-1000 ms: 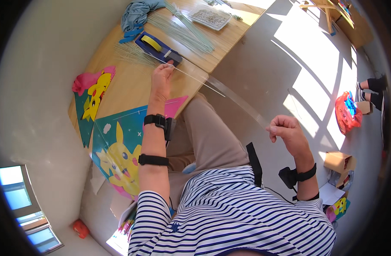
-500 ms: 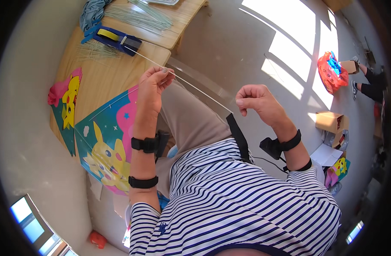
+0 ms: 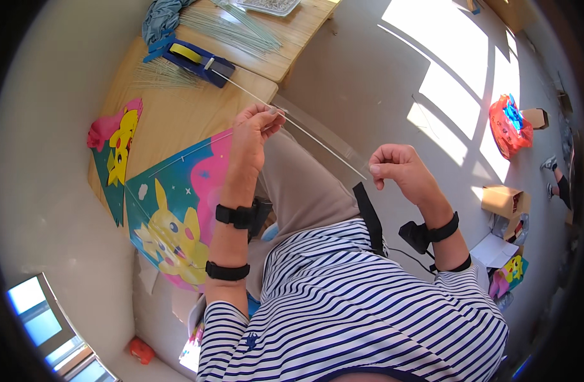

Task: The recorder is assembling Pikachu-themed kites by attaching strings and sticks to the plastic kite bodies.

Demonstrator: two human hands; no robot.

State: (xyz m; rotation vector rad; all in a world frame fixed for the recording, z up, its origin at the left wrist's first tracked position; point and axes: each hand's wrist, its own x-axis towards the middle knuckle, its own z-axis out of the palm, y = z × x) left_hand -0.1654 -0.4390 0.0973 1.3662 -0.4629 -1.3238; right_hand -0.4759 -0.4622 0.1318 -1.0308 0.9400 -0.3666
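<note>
On a sunlit wooden table, a strip of clear tape runs from the blue tape dispenser out over the lap. The left hand pinches it nearer the dispenser; the right hand is closed on its far end, hands well apart. A cartoon kite lies below the dispenser.

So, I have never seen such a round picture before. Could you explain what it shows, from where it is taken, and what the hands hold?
The picture comes from a wide fisheye camera worn on a person's head, looking down, so straight edges bend near the rim. There is no machine, only two bare hands, with black bands on the wrists. The left hand and the right hand each pinch one end of a clear strip of tape, stretched between them above the lap. On the wooden table lie a blue tape dispenser, bundles of thin rods and colourful kites with a yellow cartoon figure. The striped shirt at the bottom is the person's own.
</note>
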